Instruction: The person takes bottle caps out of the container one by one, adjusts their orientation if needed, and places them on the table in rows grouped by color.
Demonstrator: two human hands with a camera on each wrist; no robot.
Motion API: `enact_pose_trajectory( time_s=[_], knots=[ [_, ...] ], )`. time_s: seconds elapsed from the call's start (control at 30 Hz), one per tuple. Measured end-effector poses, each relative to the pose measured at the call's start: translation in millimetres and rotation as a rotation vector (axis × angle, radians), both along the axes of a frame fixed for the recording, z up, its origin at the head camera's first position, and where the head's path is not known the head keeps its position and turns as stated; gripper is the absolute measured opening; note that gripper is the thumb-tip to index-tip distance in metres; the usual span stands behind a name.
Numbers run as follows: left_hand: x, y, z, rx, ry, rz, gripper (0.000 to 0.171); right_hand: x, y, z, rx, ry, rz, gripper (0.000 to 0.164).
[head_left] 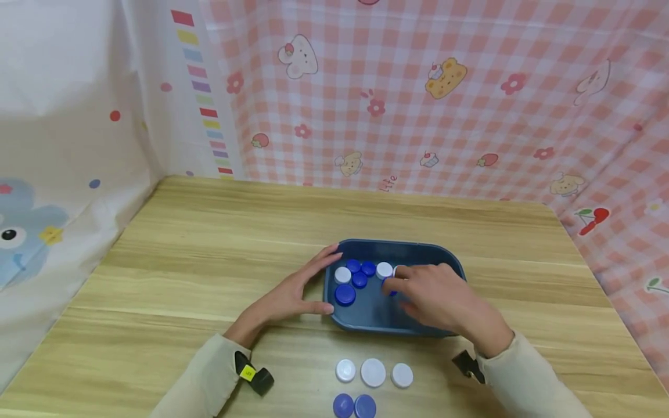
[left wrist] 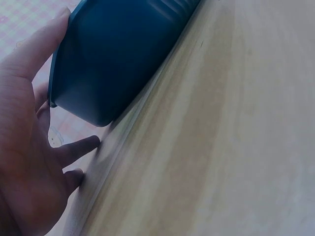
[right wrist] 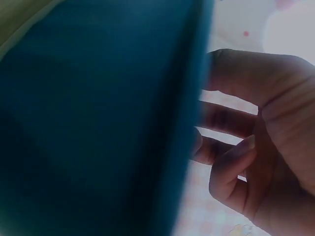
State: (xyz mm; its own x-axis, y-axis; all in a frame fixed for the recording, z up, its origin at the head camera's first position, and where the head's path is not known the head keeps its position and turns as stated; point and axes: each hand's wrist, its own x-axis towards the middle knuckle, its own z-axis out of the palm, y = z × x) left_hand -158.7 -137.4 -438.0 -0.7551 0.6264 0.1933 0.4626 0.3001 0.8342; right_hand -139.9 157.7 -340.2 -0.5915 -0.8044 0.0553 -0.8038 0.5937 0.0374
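Observation:
A dark blue tray [head_left: 366, 324] stands on the table, with several blue and white round caps inside. My left hand [head_left: 284, 299] spans its left end, thumb at the front corner and fingertips on the back rim; in the left wrist view the fingers [left wrist: 37, 46] reach along its edge. Inside the tray, my right hand [head_left: 436, 293] has a fingertip over a blue cap [head_left: 388, 286], beside a white cap [head_left: 384, 270]; I cannot tell whether it pinches the blue one. A larger blue cap [head_left: 345, 294] lies at the tray's left. The tray's wall [right wrist: 98, 123] hides the right fingertips in the right wrist view.
In front of the tray, three white caps [head_left: 373, 373] lie in a row on the wooden table [head_left: 209, 232]. Two blue caps [head_left: 365, 406] sit side by side nearer me. A checked, patterned cloth [head_left: 392, 116] hangs behind the table, and a white cloth [head_left: 68, 116] hangs at the left.

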Motion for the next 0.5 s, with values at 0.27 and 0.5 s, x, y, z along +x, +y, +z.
enact_pose_trajectory(
  time_s=[0.27, 0.5],
  knots=[
    [-0.8, -0.3, -0.3, 0.0, -0.004, -0.003, 0.088, -13.9, 5.7, -9.8, 0.008, -0.037, -0.054, 0.024],
    [-0.5, 0.0, 0.0, -0.002, -0.008, 0.001, 0.089, -20.9, 4.7, -16.9, 0.025, -0.091, -0.084, 0.026]
  ],
)
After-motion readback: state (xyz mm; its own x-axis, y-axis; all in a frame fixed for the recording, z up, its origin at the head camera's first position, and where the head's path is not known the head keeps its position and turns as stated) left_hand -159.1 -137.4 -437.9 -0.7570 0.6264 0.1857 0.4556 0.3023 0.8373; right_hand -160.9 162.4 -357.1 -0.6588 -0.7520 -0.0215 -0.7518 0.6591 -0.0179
